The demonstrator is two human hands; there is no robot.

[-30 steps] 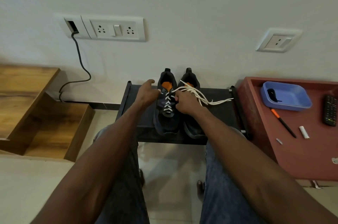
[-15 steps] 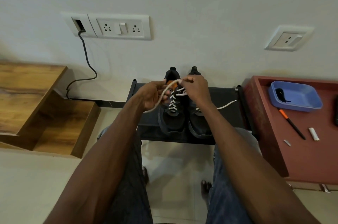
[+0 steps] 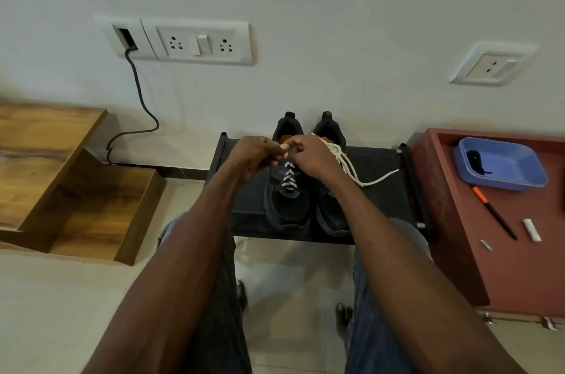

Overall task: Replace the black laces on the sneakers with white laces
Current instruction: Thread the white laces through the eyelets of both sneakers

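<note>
White wall fills the background in the head view, with a switch-and-socket panel on the left, a dark cable dropping from it, and a single socket off to the right. Wooden steps sit on the left side of the tiled floor.

Against the wall stands a low black shoe rack with a pair of black sneakers on top, toes pointing toward the person. The left sneaker already has a white lace crisscrossed up its eyelets. The right sneaker sits touching it, mostly behind the forearm.

Both hands meet just above the left sneaker's tongue. The left hand has its fingers curled in, and the right hand is curled too, fingertips nearly touching the other's. They seem to be pinching lace ends, but you can't really tell from here. Loose white lace spills out past the right hand over the rack top.

To the right is a reddish-brown table with a blue tray holding a black lace, plus an orange-and-black pen and a small white stick.
</note>
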